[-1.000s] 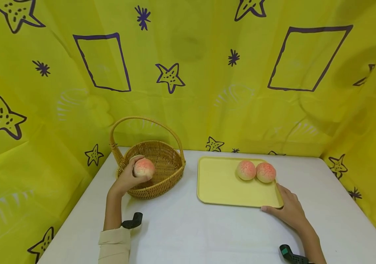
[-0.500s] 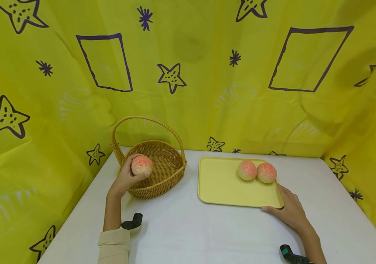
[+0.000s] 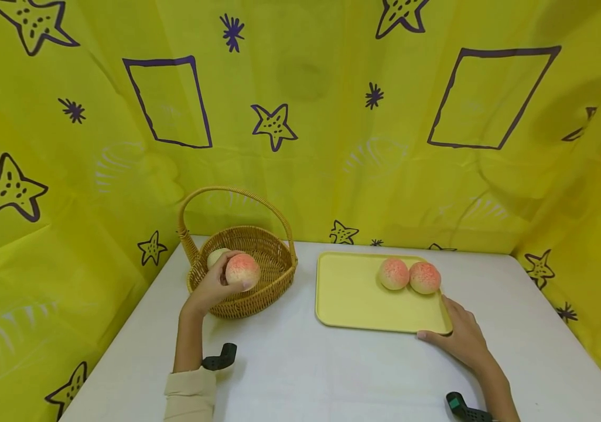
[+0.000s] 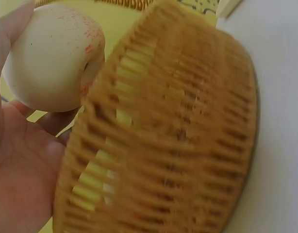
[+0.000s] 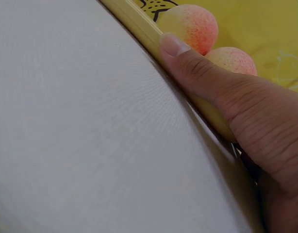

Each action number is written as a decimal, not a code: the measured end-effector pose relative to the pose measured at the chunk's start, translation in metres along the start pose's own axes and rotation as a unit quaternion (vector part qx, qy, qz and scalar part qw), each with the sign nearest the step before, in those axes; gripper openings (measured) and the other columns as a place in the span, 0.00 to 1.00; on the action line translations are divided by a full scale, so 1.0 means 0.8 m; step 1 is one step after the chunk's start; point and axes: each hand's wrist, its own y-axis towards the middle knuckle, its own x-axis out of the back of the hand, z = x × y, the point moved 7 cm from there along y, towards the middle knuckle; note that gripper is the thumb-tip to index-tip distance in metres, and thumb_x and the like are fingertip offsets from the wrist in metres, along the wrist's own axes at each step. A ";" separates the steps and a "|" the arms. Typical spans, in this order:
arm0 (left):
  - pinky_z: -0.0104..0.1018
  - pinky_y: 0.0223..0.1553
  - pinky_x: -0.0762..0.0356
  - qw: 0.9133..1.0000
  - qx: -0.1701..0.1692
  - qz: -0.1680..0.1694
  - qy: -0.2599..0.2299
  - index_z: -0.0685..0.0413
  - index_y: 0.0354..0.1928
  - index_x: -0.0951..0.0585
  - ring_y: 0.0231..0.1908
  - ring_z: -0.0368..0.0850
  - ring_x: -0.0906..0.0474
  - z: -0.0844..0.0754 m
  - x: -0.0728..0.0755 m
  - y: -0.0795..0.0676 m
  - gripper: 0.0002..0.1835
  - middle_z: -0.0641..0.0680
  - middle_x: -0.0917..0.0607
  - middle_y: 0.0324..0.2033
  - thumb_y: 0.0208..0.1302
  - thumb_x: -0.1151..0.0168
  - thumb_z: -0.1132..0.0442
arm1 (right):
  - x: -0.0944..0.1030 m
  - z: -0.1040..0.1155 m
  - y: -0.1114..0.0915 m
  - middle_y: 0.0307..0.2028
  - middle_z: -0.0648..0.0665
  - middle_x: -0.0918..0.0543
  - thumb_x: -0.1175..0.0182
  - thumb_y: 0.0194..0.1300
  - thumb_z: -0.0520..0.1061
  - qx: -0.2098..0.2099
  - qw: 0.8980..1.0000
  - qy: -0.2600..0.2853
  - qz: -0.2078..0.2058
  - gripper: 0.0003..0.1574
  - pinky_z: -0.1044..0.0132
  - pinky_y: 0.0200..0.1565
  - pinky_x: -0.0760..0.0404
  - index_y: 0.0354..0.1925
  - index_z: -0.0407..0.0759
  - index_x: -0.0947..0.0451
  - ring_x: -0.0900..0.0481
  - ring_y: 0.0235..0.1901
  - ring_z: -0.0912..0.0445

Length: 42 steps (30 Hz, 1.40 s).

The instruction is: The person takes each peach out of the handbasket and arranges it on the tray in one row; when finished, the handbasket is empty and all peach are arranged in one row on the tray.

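Over the wicker basket [image 3: 250, 308], my left hand [image 3: 213, 287] holds a pink and cream peach [image 3: 242, 271] between thumb and fingers. The left wrist view has this peach [image 4: 52, 63] beside the basket's rim. Behind the hand, a pale round fruit [image 3: 217, 258] lies in the basket, partly covered by the fingers. My right hand [image 3: 466, 337] grips the near right corner of a yellow tray [image 3: 350, 293], thumb along the front edge and fingers at the right side. On the tray sit two peaches, a left one [image 3: 393, 274] and a right one [image 3: 425, 277], side by side.
The basket's tall arched handle [image 3: 234, 189] rises above its opening. A white table [image 3: 300, 363] carries basket and tray, with a yellow patterned curtain [image 3: 311, 176] behind and at both sides. Each wrist wears a black camera mount, such as the left mount [image 3: 221, 356].
My left hand dips slightly, then shifts right with the peach over the basket, and the pale fruit behind it comes into sight. The right hand and tray stay put.
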 end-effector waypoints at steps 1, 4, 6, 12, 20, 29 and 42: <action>0.41 0.53 0.22 1.000 -0.002 0.008 -0.002 0.51 0.68 0.38 0.60 0.57 0.30 -0.003 -0.005 0.001 0.39 0.62 0.35 0.63 0.56 0.31 0.66 | 0.000 0.000 0.000 0.68 0.22 0.42 0.30 0.53 0.65 0.000 1.000 0.000 0.000 0.71 0.29 0.56 0.41 0.77 0.37 0.59 0.43 0.63 0.25; 0.44 0.54 0.22 1.000 -0.002 0.023 -0.004 0.49 0.68 0.38 0.60 0.58 0.29 -0.012 -0.020 0.003 0.39 0.61 0.35 0.64 0.56 0.30 0.64 | -0.001 0.000 0.000 0.68 0.22 0.42 0.31 0.53 0.65 -0.001 1.000 -0.001 0.001 0.71 0.29 0.56 0.41 0.77 0.37 0.59 0.43 0.63 0.25; 0.46 0.54 0.22 0.999 0.000 0.033 -0.002 0.48 0.69 0.38 0.60 0.59 0.28 -0.020 -0.031 0.004 0.40 0.61 0.35 0.64 0.56 0.30 0.63 | -0.001 -0.001 0.000 0.68 0.22 0.42 0.31 0.53 0.66 -0.002 1.000 -0.001 0.003 0.71 0.29 0.57 0.41 0.77 0.37 0.59 0.43 0.63 0.25; 0.47 0.54 0.22 0.998 -0.013 0.066 0.006 0.43 0.68 0.37 0.59 0.57 0.27 -0.036 -0.062 0.011 0.41 0.57 0.32 0.64 0.54 0.28 0.61 | 0.000 0.001 0.000 0.68 0.22 0.42 0.31 0.53 0.65 -0.003 1.000 0.003 0.002 0.71 0.29 0.57 0.41 0.77 0.37 0.58 0.44 0.63 0.26; 0.47 0.57 0.26 0.992 -0.057 0.116 0.013 0.46 0.67 0.36 0.60 0.54 0.29 -0.049 -0.106 0.019 0.40 0.57 0.30 0.63 0.54 0.27 0.64 | -0.001 0.002 -0.003 0.67 0.22 0.41 0.30 0.52 0.65 0.004 1.000 0.001 0.000 0.71 0.30 0.56 0.41 0.76 0.37 0.57 0.43 0.62 0.26; 0.45 0.56 0.24 0.987 -0.057 0.148 0.006 0.47 0.66 0.36 0.61 0.52 0.31 -0.038 -0.158 0.040 0.39 0.58 0.29 0.62 0.53 0.29 0.66 | 0.000 0.001 -0.002 0.68 0.22 0.41 0.30 0.52 0.65 0.000 1.000 0.007 -0.003 0.71 0.29 0.56 0.41 0.77 0.38 0.58 0.43 0.63 0.26; 0.47 0.56 0.24 0.991 0.025 0.123 0.039 0.51 0.67 0.35 0.57 0.50 0.26 0.011 -0.232 0.082 0.41 0.57 0.25 0.58 0.50 0.27 0.61 | 0.001 0.001 -0.001 0.68 0.22 0.42 0.30 0.52 0.65 0.002 1.000 0.005 -0.003 0.71 0.29 0.56 0.41 0.77 0.39 0.58 0.43 0.63 0.26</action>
